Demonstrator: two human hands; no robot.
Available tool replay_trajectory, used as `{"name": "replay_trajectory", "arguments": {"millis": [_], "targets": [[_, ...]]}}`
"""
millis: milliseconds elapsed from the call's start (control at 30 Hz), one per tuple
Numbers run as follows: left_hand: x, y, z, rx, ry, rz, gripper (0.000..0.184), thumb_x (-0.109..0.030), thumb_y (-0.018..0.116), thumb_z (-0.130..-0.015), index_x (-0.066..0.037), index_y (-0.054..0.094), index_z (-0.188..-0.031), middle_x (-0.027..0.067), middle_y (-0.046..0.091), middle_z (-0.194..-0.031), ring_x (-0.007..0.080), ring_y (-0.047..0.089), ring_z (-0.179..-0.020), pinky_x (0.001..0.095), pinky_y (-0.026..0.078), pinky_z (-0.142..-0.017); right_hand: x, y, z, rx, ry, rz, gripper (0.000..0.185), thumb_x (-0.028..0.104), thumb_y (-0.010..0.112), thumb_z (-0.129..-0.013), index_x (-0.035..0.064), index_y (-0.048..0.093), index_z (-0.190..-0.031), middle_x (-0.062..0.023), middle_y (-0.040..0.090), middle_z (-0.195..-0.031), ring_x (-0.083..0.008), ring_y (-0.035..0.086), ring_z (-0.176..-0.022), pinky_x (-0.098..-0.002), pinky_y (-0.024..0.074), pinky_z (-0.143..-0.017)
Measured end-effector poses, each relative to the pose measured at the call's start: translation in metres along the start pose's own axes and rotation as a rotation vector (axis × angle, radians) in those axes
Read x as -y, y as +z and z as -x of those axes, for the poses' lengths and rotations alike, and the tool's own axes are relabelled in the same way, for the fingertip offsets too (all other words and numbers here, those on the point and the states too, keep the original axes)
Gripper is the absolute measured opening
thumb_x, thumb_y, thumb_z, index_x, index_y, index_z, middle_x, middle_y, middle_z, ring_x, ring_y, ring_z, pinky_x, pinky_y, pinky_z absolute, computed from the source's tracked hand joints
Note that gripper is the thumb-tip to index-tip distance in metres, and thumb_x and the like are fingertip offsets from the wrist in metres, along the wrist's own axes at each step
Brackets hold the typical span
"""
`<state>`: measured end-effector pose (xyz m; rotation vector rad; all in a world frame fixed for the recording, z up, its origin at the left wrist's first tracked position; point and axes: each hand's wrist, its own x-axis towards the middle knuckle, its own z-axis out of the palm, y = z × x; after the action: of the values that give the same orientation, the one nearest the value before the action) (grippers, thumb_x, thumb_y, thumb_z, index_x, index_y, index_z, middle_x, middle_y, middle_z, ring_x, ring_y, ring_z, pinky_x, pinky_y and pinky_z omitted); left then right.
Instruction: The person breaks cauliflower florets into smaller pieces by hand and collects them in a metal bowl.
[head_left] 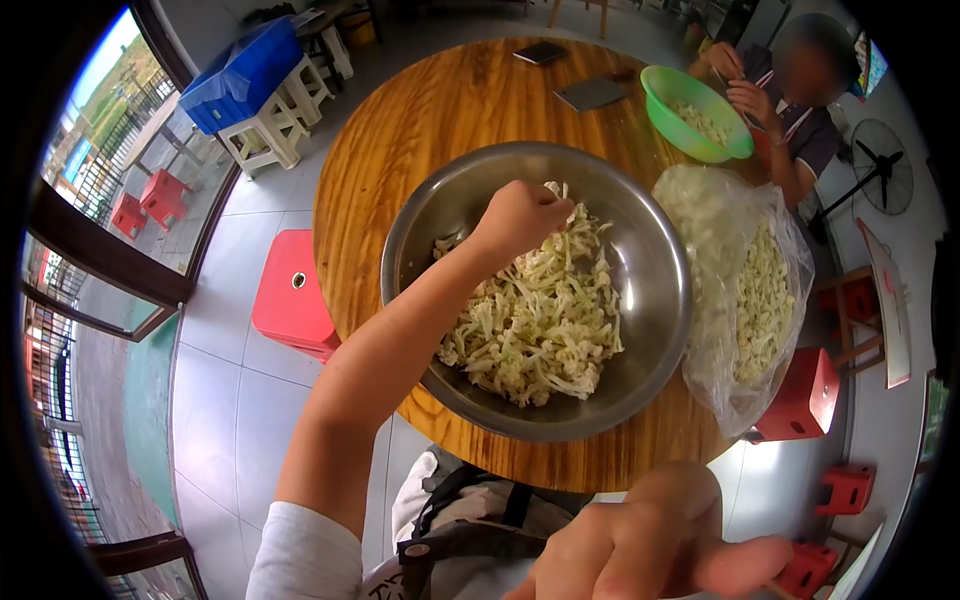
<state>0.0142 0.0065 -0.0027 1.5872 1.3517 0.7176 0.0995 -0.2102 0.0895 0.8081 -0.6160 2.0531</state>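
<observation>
My left hand (525, 218) reaches over a large steel bowl (650, 290), its fingers pinched on a small cauliflower floret (557, 189). Below it, a heap of pale cut cauliflower pieces (540, 330) fills the bottom of the bowl. Close to the camera, at the lower edge, is my right hand (640, 545). Its fingers are bent and apart, one digit stretched to the right, and I see nothing held in them; some fingertips are cut off by the frame. Right of the bowl lies a clear plastic bag (725, 385) with more cauliflower pieces in it.
Everything stands on a round wooden table (365, 160). Across it, a person (815, 140) works with both hands over a green bowl (735, 145). A phone (540, 51) and a dark flat object (590, 94) lie at the far side. A red stool (290, 290) stands left.
</observation>
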Motion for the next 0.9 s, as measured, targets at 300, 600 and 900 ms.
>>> {"name": "replay_trajectory", "arguments": {"millis": [300, 600, 900], "targets": [[0.008, 0.000, -0.004, 0.181, -0.057, 0.394, 0.019, -0.014, 0.054, -0.083, 0.004, 0.061, -0.085, 0.0054, 0.056, -0.067, 0.0094, 0.050, -0.048, 0.0236, 0.038, -0.045, 0.008, 0.011, -0.005, -0.122, -0.029, 0.074, 0.065, 0.055, 0.039, -0.086, -0.0060, 0.059, -0.082, -0.0071, 0.048, -0.056, -0.0148, 0.045, -0.046, -0.0396, 0.0446, -0.071], [0.002, 0.001, -0.003, 0.122, -0.082, 0.184, 0.021, -0.015, 0.055, -0.078, 0.002, 0.062, -0.068, 0.0031, 0.049, -0.053, 0.0096, 0.040, -0.045, 0.0265, 0.032, -0.043, 0.013, 0.003, -0.002, -0.110, 0.118, 0.108, 0.064, 0.055, 0.038, -0.087, -0.0054, 0.058, -0.080, -0.0054, 0.048, -0.057, -0.0130, 0.042, -0.045, -0.0312, 0.0430, -0.063], [0.005, 0.008, -0.002, -0.083, 0.237, 0.016, 0.024, -0.023, 0.054, -0.081, -0.001, 0.064, -0.077, 0.0117, 0.055, -0.057, 0.0217, 0.054, -0.052, 0.0339, 0.043, -0.054, 0.101, -0.073, -0.044, -0.767, -0.263, 1.827, 0.036, 0.033, 0.053, -0.089, -0.0026, 0.056, -0.095, -0.0102, 0.060, -0.078, -0.0156, 0.058, -0.070, -0.0270, 0.0461, -0.067]]}}
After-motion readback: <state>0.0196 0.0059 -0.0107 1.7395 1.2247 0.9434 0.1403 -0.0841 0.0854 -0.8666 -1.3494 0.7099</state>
